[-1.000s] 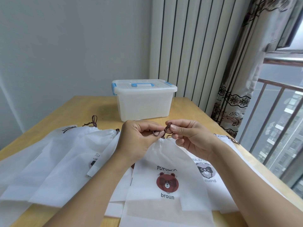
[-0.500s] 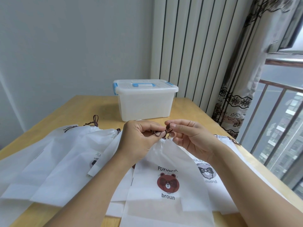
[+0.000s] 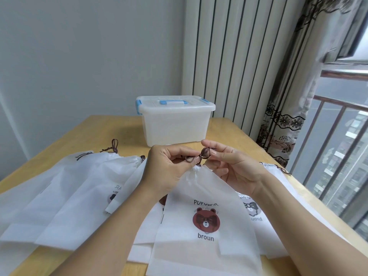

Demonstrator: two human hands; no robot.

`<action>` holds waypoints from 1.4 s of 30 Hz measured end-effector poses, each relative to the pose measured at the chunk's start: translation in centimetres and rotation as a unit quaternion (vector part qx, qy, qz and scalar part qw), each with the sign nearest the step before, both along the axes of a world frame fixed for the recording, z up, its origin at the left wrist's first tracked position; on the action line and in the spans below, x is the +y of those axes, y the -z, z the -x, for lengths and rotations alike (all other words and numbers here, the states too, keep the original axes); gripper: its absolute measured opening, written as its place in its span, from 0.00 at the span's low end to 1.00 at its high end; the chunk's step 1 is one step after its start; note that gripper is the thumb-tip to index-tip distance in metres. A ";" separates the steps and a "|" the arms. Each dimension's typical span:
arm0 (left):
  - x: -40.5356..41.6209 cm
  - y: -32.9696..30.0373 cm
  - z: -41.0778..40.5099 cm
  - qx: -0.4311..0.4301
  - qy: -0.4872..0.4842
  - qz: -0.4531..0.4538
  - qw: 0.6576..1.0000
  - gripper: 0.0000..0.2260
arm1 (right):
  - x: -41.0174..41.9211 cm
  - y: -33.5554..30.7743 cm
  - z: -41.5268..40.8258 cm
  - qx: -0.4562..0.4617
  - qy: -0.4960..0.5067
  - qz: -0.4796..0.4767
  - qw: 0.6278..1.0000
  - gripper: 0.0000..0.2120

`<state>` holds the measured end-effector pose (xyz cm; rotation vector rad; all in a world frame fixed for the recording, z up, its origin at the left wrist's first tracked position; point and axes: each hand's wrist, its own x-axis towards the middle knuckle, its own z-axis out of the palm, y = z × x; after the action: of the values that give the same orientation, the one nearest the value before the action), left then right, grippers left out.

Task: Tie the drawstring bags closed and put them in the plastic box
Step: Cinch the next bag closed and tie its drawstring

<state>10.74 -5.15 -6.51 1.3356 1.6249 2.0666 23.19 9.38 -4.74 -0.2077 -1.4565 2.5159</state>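
Note:
A white drawstring bag [image 3: 205,200] printed with a brown bear and "broun" lies in front of me, its mouth gathered tight. Both hands work its dark brown drawstring [image 3: 205,153] just above the gathered mouth. My left hand [image 3: 169,168] pinches one part of the cord, and my right hand [image 3: 233,164] pinches a small loop of it. The translucent plastic box [image 3: 175,126] with blue latches and handle stands behind my hands, lid on. More white bags [image 3: 79,188] are spread out to the left, and others lie under my right forearm.
The wooden table [image 3: 99,130] ends at the grey wall on the left. Loose cord ends [image 3: 113,148] stick up from the left bags. A striped radiator panel [image 3: 229,56], a patterned curtain [image 3: 282,126] and a window railing [image 3: 338,136] stand on the right.
My hands have stayed at the bag's mouth, working the cord; the right fingers have shifted slightly on the loop. The bag and box have not moved.

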 end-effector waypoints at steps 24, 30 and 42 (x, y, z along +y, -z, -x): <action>-0.2 0.1 0.1 -0.060 -0.005 0.093 0.994 0.09 | -1.4 0.1 0.1 0.030 0.199 -0.705 0.680 0.04; -0.1 0.2 0.2 -0.040 -0.030 0.090 0.995 0.09 | -1.1 0.5 0.4 0.042 0.212 -0.731 0.647 0.06; -0.6 0.0 1.7 -0.020 0.013 0.118 0.993 0.06 | -1.0 0.9 0.7 0.029 0.139 -0.600 0.787 0.10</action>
<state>9.05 -5.71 -6.49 1.2210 1.7603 1.8077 22.45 8.34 -5.68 -0.0850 -2.4107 0.9830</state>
